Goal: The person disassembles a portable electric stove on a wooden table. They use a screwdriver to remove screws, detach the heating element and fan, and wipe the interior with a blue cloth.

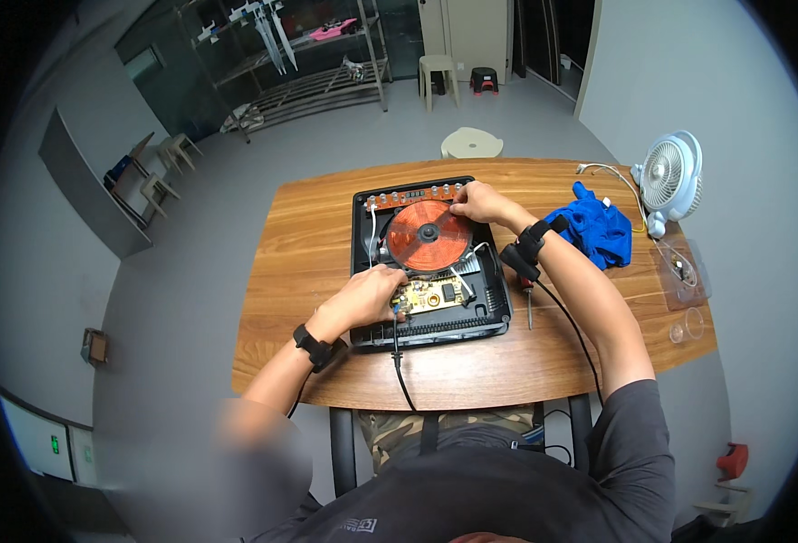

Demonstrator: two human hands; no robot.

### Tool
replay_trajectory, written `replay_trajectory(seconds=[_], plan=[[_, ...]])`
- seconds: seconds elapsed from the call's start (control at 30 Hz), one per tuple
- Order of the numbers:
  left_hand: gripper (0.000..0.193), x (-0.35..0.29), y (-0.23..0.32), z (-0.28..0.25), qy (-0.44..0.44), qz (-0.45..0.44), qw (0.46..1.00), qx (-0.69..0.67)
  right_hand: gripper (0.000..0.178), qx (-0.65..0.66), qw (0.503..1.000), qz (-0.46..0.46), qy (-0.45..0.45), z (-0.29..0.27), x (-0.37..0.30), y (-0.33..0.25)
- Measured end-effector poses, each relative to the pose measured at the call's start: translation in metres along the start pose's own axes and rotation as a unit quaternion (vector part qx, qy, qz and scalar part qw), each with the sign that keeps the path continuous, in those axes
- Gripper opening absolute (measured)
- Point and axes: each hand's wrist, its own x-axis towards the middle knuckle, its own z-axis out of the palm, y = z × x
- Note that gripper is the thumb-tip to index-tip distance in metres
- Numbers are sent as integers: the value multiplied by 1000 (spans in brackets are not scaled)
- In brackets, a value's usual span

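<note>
An opened induction cooker with a black housing (360, 317) lies on the wooden table. Its round copper coil (408, 231) sits in the upper part, over a control board strip (403, 196) along the far edge. My right hand (485, 204) has its fingers closed at the coil's upper right rim. Curled round the left end of a yellowish circuit board (439, 294), below the coil, is my left hand (367, 297); its fingertips are partly hidden. White wires run beside the coil, and a black power cord (399, 362) leaves the housing's near edge.
Right of the cooker lie a screwdriver (529, 308) and a blue cloth (598, 226). A small fan (666, 176) stands at the table's far right, above a clear plastic tray (697, 271) with small parts. A stool (471, 143) stands beyond the table.
</note>
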Motion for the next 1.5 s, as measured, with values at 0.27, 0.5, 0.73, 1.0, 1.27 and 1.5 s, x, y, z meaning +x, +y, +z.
replay_trajectory(seconds=[0.27,0.5,0.73,1.0,1.27,1.5], plan=[[59,1,3,-3,3,-9,1000,4,22,208,963,135,-106,-12,1,11],[63,-6,2,-8,4,-39,999,-21,20,299,941,113,-110,-20,-17,-18],[62,-12,6,-24,25,-34,997,-64,18,342,927,118,-99,-34,-18,-22],[58,-41,14,-49,58,-14,993,-99,21,391,910,106,-90,-49,-38,-64],[54,-93,3,-81,68,-34,992,-103,18,468,871,51,-142,-41,-31,-105],[56,-160,-15,-99,64,-178,977,-103,19,488,861,48,-139,12,-3,-159]])
